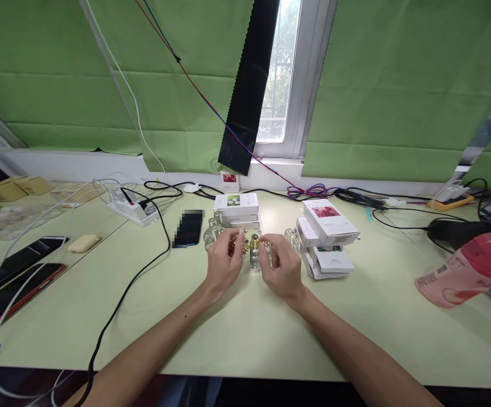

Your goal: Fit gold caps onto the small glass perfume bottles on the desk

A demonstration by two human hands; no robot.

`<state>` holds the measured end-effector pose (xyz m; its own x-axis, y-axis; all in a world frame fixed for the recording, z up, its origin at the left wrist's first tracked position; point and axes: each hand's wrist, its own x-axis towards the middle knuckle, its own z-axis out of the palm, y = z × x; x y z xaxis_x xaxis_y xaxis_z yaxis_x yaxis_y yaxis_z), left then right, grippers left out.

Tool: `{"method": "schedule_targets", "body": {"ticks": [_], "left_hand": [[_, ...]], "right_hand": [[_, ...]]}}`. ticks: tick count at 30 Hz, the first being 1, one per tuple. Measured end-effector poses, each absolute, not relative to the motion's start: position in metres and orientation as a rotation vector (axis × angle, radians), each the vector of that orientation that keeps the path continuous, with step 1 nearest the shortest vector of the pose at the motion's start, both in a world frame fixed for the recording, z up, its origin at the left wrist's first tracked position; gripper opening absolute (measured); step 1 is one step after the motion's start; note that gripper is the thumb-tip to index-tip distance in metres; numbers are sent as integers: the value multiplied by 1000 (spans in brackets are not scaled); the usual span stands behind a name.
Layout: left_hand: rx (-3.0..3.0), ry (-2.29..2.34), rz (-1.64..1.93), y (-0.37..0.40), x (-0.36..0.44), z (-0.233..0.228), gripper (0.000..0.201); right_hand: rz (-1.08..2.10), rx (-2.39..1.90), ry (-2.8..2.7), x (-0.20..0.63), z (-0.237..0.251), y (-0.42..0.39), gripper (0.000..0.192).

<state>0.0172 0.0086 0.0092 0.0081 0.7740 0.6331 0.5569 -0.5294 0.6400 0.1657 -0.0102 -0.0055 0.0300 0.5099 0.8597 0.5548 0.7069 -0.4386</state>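
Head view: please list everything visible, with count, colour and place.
glass bottle: one, clear with gold top, between both hands
other bottles: several, clear, behind the hands
boxes: two stacks, white, centre and right
phone: one, dark, left of centre
power strip: one, white, back left
cables: several, black and white, across table
table: one, pale green
left hand: touching a gold cap
right hand: on the bottle

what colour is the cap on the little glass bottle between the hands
Gold, on the small glass bottle; the head view shows it.
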Motion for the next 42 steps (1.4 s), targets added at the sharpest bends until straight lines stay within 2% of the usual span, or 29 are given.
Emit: {"method": "schedule_targets", "body": {"ticks": [6, 17, 42], "left_hand": [[2110, 1317, 1616, 10, 17, 7, 19], [2193, 1177, 1676, 9, 18, 5, 15], [2277, 963, 1685, 8, 17, 6, 10]], "right_hand": [[2, -698, -1746, 164, -6, -10, 26], [90, -727, -1826, 164, -12, -7, 44], [98, -759, -1863, 163, -12, -8, 43]]}}
